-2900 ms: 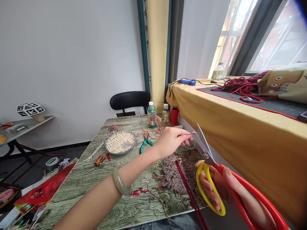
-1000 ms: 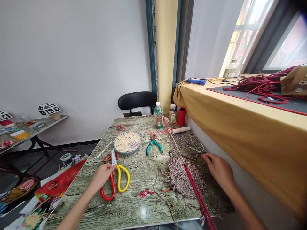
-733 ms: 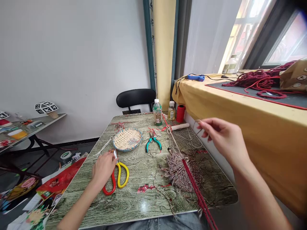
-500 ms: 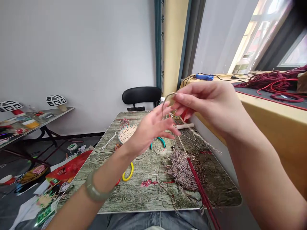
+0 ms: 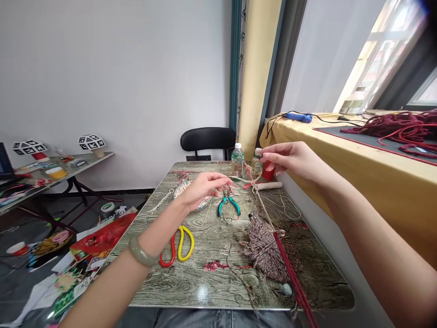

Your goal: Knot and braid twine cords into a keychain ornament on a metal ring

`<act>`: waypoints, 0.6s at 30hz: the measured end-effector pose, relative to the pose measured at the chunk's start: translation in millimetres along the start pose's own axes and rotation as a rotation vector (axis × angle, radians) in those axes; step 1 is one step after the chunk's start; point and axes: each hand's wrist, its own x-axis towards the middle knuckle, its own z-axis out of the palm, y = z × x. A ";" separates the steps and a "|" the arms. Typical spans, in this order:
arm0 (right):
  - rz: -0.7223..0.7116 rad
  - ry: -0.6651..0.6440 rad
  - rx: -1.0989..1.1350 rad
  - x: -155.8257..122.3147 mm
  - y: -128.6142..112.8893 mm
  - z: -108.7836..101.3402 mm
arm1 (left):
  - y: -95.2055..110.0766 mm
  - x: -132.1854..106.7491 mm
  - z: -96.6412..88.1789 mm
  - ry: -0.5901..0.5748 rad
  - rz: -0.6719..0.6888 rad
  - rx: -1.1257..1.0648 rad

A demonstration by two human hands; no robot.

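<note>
Thin cord [image 5: 244, 178] slung between left hand [image 5: 204, 187] and right hand [image 5: 291, 160]

Table [image 5: 205, 291]: green wood-grain top, fills lower centre of frame.

- Scissors [image 5: 177, 246], red + yellow handles, flat at lower left-centre.
- Pliers [image 5: 228, 206], teal grips, at centre.
- Woven basket [image 5: 182, 189] left of the pliers, partly hidden.
- White cord piece [image 5: 162, 200] just left of the basket.
- Red thread tangle [image 5: 182, 174] behind the basket.
- Fringed grey/maroon bundle [image 5: 266, 246] right of centre, w/ dark red cords [image 5: 290, 273] across it, running off the near edge at lower right.
- Red scraps [image 5: 213, 266] left of the bundle.
- Pale twine [image 5: 288, 209] in loose loops at the right edge.
- Far end, upper centre: plastic bottle [image 5: 236, 160], small glass bottle [image 5: 256, 161], red spool [image 5: 268, 173] (mostly hidden) and wooden dowel [image 5: 269, 185] lying flat.
</note>
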 end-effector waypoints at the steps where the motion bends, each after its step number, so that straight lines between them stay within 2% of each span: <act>1: 0.009 0.020 -0.049 -1.2 5.2 -1.3 | 0.2 1.2 -5.9 0.043 0.031 -0.011; 4: 0.048 0.087 -0.158 -11.7 31.0 -7.1 | 6.9 6.3 -21.4 0.136 0.143 -0.071; 8: 0.163 0.097 -0.273 -45.0 91.1 -3.4 | 17.2 13.7 -35.1 0.158 0.223 -0.159; 11: 0.218 -0.059 -0.340 -82.2 137.2 14.5 | 18.0 18.6 -42.5 0.184 0.242 -0.167; 13: 0.236 -0.158 -0.350 -106.3 158.7 28.6 | 15.5 22.0 -46.8 0.213 0.248 -0.128; 15: 0.253 -0.216 -0.359 -123.9 171.3 39.5 | 10.5 25.5 -50.4 0.243 0.236 -0.050; 18: 0.301 -0.259 -0.363 -133.2 178.9 47.0 | -4.9 28.5 -54.3 0.261 0.161 0.150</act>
